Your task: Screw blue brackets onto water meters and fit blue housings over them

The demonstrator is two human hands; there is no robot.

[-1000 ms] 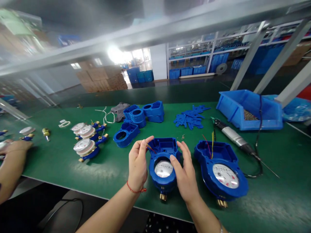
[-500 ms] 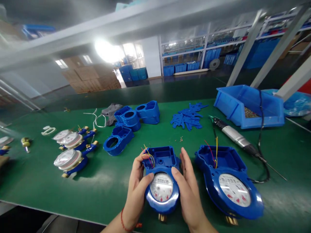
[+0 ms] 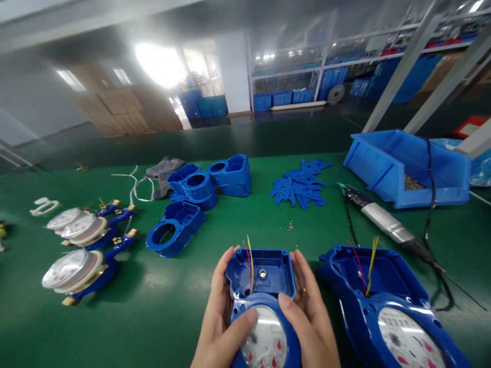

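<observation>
A water meter in a blue housing (image 3: 261,301) is between my two hands at the bottom centre. My left hand (image 3: 219,327) wraps its left side, the thumb lying over the dial's edge. My right hand (image 3: 315,322) grips the right side, its thumb on the rim by the dial. Red and yellow wires (image 3: 250,268) stand up from the housing's open box part, where a brass screw or insert (image 3: 263,274) shows at the bottom. Just right of my hands lies a second blue water meter (image 3: 387,301), also with wires. The lower ends of both meters are cut off by the frame.
Several bare meters (image 3: 82,271) lie at left, near empty blue housings (image 3: 175,227). Blue flat plates (image 3: 301,184) and small screws (image 3: 290,225) lie beyond my hands. An electric screwdriver (image 3: 387,220) and a blue bin (image 3: 406,163) are at right.
The view has shifted, so the held meter appears lower and nearer. My right fingers, held off the housing before, now close round its side. The screw or insert in the box now shows brighter.
</observation>
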